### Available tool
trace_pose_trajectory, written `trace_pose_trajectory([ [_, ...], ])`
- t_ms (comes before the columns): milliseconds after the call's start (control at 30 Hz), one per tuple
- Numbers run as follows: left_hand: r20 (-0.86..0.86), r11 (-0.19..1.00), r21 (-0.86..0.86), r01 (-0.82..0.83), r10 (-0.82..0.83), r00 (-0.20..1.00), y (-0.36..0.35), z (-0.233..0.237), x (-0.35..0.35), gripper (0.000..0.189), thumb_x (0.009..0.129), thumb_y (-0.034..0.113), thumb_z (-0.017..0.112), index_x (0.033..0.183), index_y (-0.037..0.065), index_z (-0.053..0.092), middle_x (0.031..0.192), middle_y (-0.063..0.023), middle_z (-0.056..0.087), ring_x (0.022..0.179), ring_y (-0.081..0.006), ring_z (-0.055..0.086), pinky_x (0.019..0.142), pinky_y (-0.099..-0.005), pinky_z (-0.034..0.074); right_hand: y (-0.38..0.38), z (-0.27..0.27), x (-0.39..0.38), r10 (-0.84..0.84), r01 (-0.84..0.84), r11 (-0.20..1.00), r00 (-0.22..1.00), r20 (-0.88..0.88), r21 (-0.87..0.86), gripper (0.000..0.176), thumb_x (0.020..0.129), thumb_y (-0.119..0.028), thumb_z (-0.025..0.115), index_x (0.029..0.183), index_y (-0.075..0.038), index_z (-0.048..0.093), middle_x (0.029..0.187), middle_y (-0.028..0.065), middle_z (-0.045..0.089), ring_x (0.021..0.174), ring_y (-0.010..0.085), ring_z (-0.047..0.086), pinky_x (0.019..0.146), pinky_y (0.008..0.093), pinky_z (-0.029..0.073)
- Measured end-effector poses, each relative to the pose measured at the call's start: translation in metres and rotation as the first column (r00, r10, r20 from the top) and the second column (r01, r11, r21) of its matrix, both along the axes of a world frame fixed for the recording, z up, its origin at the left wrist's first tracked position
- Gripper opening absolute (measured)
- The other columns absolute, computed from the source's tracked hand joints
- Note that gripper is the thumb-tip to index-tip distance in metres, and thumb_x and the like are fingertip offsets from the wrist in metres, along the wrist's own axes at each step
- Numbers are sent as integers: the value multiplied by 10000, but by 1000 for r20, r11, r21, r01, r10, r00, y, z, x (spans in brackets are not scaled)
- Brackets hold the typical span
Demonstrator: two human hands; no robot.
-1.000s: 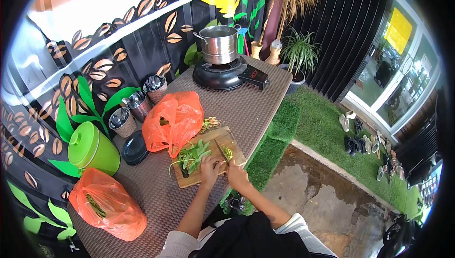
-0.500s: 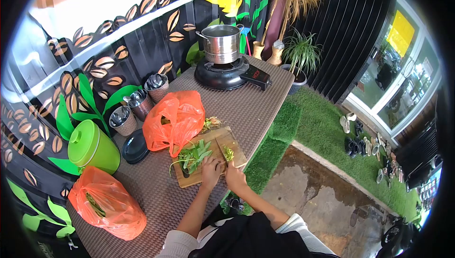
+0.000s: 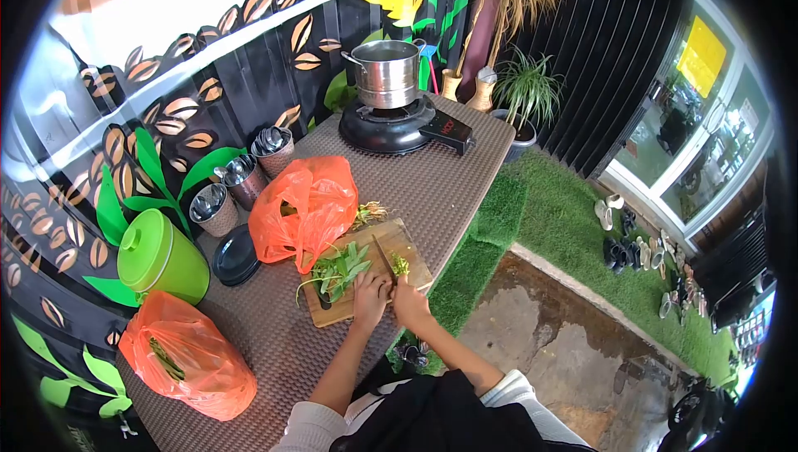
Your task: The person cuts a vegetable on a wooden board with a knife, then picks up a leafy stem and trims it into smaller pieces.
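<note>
A wooden cutting board (image 3: 409, 240) lies near the table's front edge. Leafy greens (image 3: 339, 272) are spread over its left part, and my left hand (image 3: 370, 297) presses on their stem end with the fingers curled. My right hand (image 3: 409, 301) is closed round the handle of a knife (image 3: 383, 256), whose blade points away from me, close beside the left fingers. Chopped green pieces (image 3: 400, 265) sit in a small pile right of the blade. Behind the board, a bunch of roots and stems (image 3: 369, 213) pokes out beside an orange plastic bag (image 3: 306, 207).
A steel pot (image 3: 388, 74) stands on a black portable gas stove (image 3: 386, 130) at the table's far end. Along the wall are cutlery cups (image 3: 241, 182), black plates (image 3: 236, 254) and a lidded green bucket (image 3: 164, 259). Another orange bag (image 3: 191, 361) stands at the near left.
The knife and my right hand have shifted slightly left, nearer my left fingers. My left hand stays on the greens. The whole view has moved a little.
</note>
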State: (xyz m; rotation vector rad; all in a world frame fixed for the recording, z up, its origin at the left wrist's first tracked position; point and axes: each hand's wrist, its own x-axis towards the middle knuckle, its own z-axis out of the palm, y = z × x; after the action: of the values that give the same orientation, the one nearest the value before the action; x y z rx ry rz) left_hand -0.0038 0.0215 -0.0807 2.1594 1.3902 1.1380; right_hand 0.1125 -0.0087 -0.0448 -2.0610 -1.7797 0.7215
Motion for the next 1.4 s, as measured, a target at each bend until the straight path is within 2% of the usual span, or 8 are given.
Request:
trace_pose_trajectory([
  [167,-18,996,91,4,-3,1000,1,0,-1,113,783,73,630,867,-2,619,907,-133,575,923,-326,494,834,-411,407,-2,5,11,54,-54,999,998,-32,3,284,922,-218,454,1052,24,385,833,300,620,821,474,619,712,538,505],
  [300,54,998,39,39,-42,998,1,5,-2,106,781,58,629,868,0,612,910,-145,565,928,-335,489,847,-412,406,-19,10,-6,-37,37,998,999,-3,-44,303,921,-219,460,1070,33,380,862,293,620,824,459,625,711,535,506],
  [633,67,1000,-12,11,-11,998,2,0,-2,73,761,50,641,825,17,624,859,-118,574,896,-320,491,828,-410,389,-6,6,1,40,-39,999,998,38,-30,327,909,-234,485,1092,16,380,852,259,645,805,417,652,699,477,534],
  [833,56,1000,23,-11,10,998,0,-1,-2,60,762,59,640,807,20,632,859,-110,591,902,-310,504,856,-421,383,-11,0,-11,-82,82,996,997,1,-28,306,921,-248,463,1046,23,397,824,276,633,792,448,634,697,525,510],
  [967,45,995,102,-4,-1,999,-2,0,-3,43,772,63,630,783,21,636,863,-106,601,909,-306,514,866,-407,384,6,-3,6,25,-25,1000,999,25,8,313,920,-249,467,1075,13,392,833,269,640,788,437,643,683,511,520],
  [1133,131,999,5,42,-43,990,-4,4,-4,140,797,56,599,934,37,575,871,-99,603,917,-309,521,864,-411,378,-10,8,3,61,-61,998,998,26,26,311,915,-244,476,1076,12,404,849,260,647,794,419,655,669,489,534],
  [1233,120,999,-47,7,-1,993,-9,13,-2,194,806,48,587,989,47,523,866,-98,595,915,-312,519,858,-418,374,-14,6,-7,-31,32,999,999,39,-21,309,911,-236,481,1070,17,401,873,275,638,834,418,649,688,491,531],
  [1400,99,998,-54,-11,16,995,-9,13,0,188,809,48,592,980,50,514,895,-114,575,926,-320,507,852,-423,372,0,3,5,56,-57,998,995,76,9,257,904,-195,484,1048,-1,400,830,258,649,788,410,659,670,483,539],
])
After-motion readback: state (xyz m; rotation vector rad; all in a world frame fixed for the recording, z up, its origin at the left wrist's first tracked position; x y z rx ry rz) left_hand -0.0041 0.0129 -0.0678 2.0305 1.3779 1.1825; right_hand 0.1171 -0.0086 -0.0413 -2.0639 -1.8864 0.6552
